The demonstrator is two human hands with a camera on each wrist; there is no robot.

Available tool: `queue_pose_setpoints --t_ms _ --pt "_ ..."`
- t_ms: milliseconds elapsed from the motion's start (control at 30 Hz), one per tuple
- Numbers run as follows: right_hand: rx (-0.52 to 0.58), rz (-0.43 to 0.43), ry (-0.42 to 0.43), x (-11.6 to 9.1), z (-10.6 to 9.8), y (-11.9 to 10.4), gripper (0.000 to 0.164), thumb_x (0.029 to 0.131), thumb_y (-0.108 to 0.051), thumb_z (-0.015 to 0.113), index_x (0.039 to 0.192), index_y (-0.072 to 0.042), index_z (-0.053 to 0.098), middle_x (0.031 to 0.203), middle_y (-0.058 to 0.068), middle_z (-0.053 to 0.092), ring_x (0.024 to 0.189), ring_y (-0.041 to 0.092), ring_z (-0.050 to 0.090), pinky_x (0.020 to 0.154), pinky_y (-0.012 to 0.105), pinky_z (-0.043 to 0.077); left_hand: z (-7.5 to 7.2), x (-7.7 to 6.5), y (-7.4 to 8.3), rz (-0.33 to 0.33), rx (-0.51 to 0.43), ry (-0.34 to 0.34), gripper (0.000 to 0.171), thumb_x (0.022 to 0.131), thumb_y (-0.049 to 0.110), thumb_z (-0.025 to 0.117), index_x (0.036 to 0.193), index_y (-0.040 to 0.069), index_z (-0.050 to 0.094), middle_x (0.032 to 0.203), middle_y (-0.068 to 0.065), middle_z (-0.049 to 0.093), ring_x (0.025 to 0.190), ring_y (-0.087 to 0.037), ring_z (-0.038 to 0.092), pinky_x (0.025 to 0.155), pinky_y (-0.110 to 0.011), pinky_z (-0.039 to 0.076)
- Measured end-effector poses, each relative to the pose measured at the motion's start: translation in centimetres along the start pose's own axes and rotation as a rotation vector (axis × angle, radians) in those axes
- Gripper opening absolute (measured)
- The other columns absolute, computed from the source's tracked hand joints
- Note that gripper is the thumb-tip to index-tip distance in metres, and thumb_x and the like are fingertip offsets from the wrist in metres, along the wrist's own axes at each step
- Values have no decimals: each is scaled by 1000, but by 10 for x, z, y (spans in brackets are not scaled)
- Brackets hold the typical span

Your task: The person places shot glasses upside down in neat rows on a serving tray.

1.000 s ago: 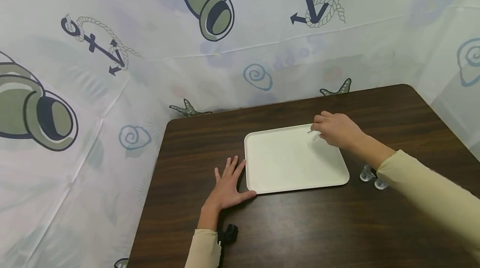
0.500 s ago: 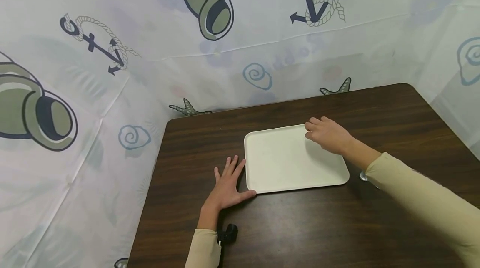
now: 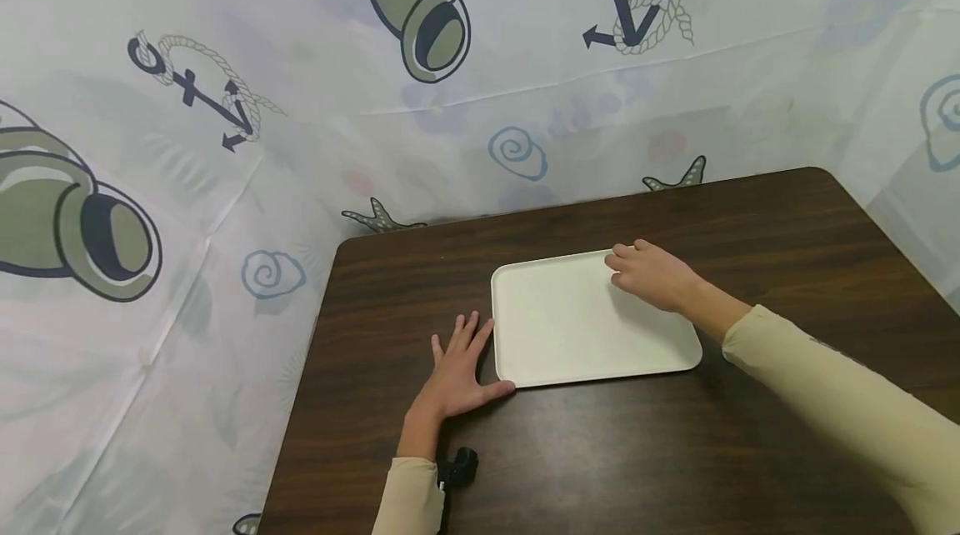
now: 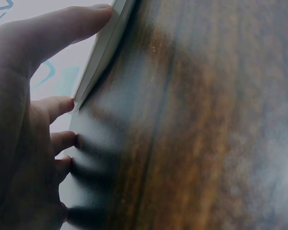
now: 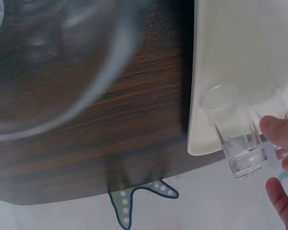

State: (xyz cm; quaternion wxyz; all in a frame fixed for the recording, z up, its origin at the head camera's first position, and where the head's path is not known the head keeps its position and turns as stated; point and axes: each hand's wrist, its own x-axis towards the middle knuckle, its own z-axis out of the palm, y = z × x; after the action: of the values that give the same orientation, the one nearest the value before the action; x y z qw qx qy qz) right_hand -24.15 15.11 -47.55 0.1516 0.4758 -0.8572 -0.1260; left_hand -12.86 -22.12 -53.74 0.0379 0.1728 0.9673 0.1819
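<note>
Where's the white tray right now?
In the head view, right of centre, the tray lies on the table, left hand touching its near left corner, right hand over its far right.

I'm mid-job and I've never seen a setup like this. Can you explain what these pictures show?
There is no machine here: these are a person's two bare hands. The wide picture comes from a camera worn on the head, looking forward and down; the other two come from cameras worn on each wrist.

A pale tray lies on the dark table. The left hand is spread at its left side, thumb at the near corner. The right hand is over its far right part.

The right wrist view shows that hand pinching a small clear glass, with a second glass close beside it. Whether the glasses touch, I can't tell.
</note>
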Motion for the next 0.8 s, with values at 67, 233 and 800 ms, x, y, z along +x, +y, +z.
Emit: queue_pose_setpoints --t_ms 67,233,800 --pt "-3 -7 -6 0 1 -1 18 73 2 81 78 -10 69 89 6 53 81 23 43 64 35 36 1 -1 0 -2 -1 -5 104 76 75 63 159 27 20 163 -8 14 150 -31 6 107 -73 0" --pt "13 2 1 1 1 -3 18 74 3 81 78 -10 68 91 6 55 83 23 44 65 35 36 2 0 0 -7 5 -1 103 77 75 62 158 28 21 163 -8 14 150 -30 5 107 -72 1" --pt "113 49 -58 0 -14 1 27 75 0 82 97 -11 72 99 7 55 89 24 50 65 36 40 2 1 1 -5 9 -13 103 77 77 59 159 29 20 164 -8 13 150 -30 4 107 -72 1"
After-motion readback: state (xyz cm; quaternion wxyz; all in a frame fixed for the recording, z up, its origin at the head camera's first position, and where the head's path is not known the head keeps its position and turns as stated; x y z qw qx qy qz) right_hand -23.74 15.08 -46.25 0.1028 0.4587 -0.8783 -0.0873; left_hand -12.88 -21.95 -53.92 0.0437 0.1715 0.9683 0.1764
